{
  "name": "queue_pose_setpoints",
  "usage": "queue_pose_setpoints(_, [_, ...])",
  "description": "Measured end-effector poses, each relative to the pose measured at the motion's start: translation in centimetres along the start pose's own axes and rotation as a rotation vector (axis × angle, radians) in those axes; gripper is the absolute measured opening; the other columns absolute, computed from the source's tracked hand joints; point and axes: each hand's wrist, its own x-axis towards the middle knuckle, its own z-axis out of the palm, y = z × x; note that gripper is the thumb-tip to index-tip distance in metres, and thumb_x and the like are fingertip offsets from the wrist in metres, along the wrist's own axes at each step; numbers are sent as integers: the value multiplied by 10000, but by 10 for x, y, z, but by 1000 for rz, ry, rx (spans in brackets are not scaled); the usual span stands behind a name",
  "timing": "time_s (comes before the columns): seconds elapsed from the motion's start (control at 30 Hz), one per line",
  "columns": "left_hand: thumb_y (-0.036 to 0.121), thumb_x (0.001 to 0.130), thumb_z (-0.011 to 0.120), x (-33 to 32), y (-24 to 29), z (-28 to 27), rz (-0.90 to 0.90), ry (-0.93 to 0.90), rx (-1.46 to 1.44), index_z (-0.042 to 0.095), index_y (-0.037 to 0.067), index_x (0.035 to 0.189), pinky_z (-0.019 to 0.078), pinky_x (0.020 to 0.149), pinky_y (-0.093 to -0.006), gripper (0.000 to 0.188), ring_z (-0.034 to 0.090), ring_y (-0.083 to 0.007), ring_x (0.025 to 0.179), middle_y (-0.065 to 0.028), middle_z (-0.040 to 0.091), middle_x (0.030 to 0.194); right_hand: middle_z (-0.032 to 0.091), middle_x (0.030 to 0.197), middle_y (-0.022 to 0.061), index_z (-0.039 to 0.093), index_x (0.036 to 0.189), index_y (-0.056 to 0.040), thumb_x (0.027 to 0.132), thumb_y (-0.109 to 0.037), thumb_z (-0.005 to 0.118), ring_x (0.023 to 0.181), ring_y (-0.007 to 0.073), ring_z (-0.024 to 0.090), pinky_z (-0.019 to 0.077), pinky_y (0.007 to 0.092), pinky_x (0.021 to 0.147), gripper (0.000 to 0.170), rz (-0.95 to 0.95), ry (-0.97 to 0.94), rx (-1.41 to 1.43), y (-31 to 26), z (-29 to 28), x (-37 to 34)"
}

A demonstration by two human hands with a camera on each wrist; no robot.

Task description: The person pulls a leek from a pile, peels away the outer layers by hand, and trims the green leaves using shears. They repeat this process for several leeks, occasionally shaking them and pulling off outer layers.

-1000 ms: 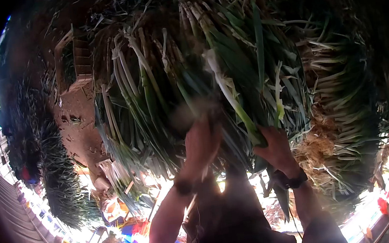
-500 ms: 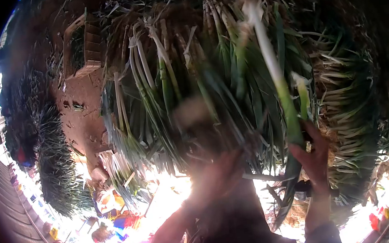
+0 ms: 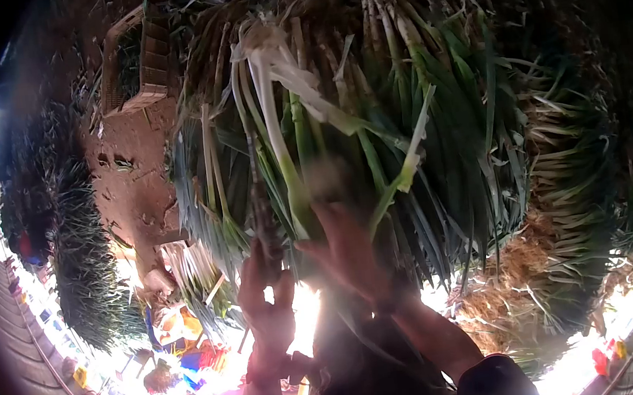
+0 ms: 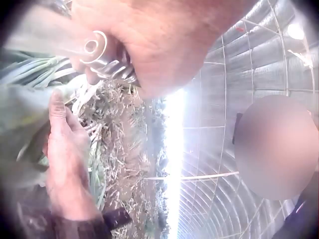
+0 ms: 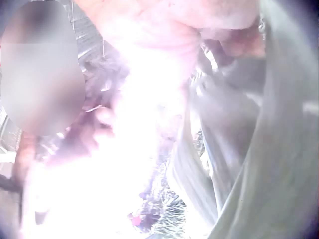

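Note:
In the head view my left hand [image 3: 267, 299] grips a thin dark tool [image 3: 256, 181] that points up beside the leeks. A shiny coiled metal part [image 4: 115, 67] shows at the left hand [image 4: 159, 45] in the left wrist view. My right hand [image 3: 353, 255], just to the right, holds a leek [image 3: 271, 117] by its green part, with its white end up and loose pale leaves hanging to the right. Broad leaves [image 5: 284, 139] hang beside the right hand [image 5: 194, 25] in the right wrist view; its fingertips are partly hidden there.
A large pile of leeks [image 3: 445, 99] spreads before me, with a row of leeks [image 3: 560, 164] at the right. A wooden crate [image 3: 154, 64] stands on bare soil [image 3: 135, 193] at the upper left. A smaller bunch [image 3: 201, 275] lies at lower left.
My right hand has swung from the right to the middle with the leek. The left hand has moved left, and the tool is now plainly visible.

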Motion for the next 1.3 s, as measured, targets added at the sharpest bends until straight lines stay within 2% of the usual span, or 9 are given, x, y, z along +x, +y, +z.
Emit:
queue_pose_setpoints(0.23, [144,822,705,-4,-17,37,395,-102,31,492,-43,1401,524,830,-372,644,657,-295,934,-191,637,1116,557,1122,165,532,1226,-9,833,-152,701,993,351,602,487,470,864,451,133,178,-719,92,-9,63])
queue_pose_setpoints(0.33, [152,807,712,-9,2,46,-177,-363,78,491,-4,1415,532,819,-389,666,672,-310,954,-179,631,1096,548,1071,145,549,1102,-20,808,-127,714,969,340,612,517,461,805,353,128,93,-857,114,-7,86])
queue_pose_setpoints(0.43, [177,813,711,-19,-6,60,-167,-353,-44,483,9,1424,534,823,-410,673,671,-348,972,-190,627,1116,583,1012,110,563,1018,-50,782,-107,699,866,291,632,531,386,726,279,21,82,-1032,122,-10,89])
queue_pose_setpoints(0.47, [201,825,694,-23,-20,67,78,-347,144,475,18,1430,539,817,-437,669,663,-377,987,-196,623,1142,583,1012,110,563,1018,-50,782,-107,699,866,291,632,531,386,726,279,17,85,-1032,124,-14,88])
queue_pose_setpoints(0.7, [276,841,685,-43,-17,90,95,-478,324,504,26,1401,544,800,-484,639,649,-400,982,-198,617,1175,633,969,149,578,991,-30,718,-74,726,862,393,656,532,502,750,314,28,-144,-765,125,-97,57])
queue_pose_setpoints(0.77, [287,868,655,-59,-35,107,343,-441,391,519,38,1382,548,791,-492,588,633,-386,993,-196,588,1255,646,974,156,588,1004,-21,706,-79,729,866,408,661,528,511,748,335,-80,-150,-801,129,-126,41])
queue_pose_setpoints(1.0, [246,903,603,-81,26,123,206,-711,308,513,41,1359,571,750,-483,508,624,-354,998,-178,532,1369,672,1073,238,591,1189,8,725,-101,738,1009,397,657,529,429,850,499,257,-278,-370,130,-173,0])
queue_pose_setpoints(1.07, [257,930,630,-95,9,145,564,-336,475,583,83,1334,480,432,-285,442,609,-128,593,-128,651,1166,673,1094,242,572,1261,14,747,-75,723,1029,377,663,522,405,903,543,339,-238,-247,133,-175,-5])
queue_pose_setpoints(1.3, [316,923,632,-103,21,161,493,-368,441,582,74,1319,490,450,-277,467,629,-121,667,-90,642,1053,635,1223,207,549,1322,-56,726,-43,734,1131,406,619,501,430,976,624,317,-140,-4,160,-186,-7])
